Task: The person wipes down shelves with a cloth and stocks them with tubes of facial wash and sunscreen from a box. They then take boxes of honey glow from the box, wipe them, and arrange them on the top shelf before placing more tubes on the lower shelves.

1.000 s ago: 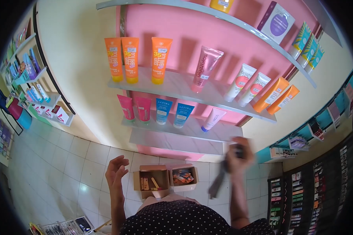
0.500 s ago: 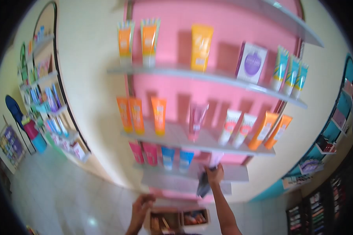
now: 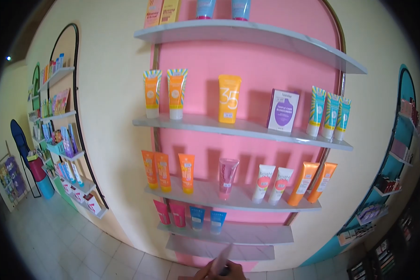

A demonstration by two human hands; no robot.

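Note:
At the bottom edge of the head view my left hand (image 3: 203, 271) and my right hand (image 3: 234, 270) are close together, both closed. Between them a pale pink tube (image 3: 222, 258) points up and away, smeared by motion; my left hand grips it. A small dark patch, seemingly a dark grey cloth (image 3: 225, 271), shows at my right hand's fingers against the tube. My lower fingers are cut off by the frame. Beyond my hands is the lowest grey shelf (image 3: 247, 252). On the shelf above it stand pink tubes (image 3: 178, 215) and blue tubes (image 3: 197, 218).
Higher shelves hold orange tubes (image 3: 186, 173), a mauve tube (image 3: 228, 179), white tubes (image 3: 263, 184), a yellow tube (image 3: 229, 99), a purple-and-white box (image 3: 283, 111) and teal tubes (image 3: 316, 112). Shelf edges jut out above my hands. Stocked displays (image 3: 63, 116) stand left and right.
My right hand has drawn back from the lower shelf, and the pale pink tube there is now between my hands. My left hand has come in beside it. The view has tilted upward.

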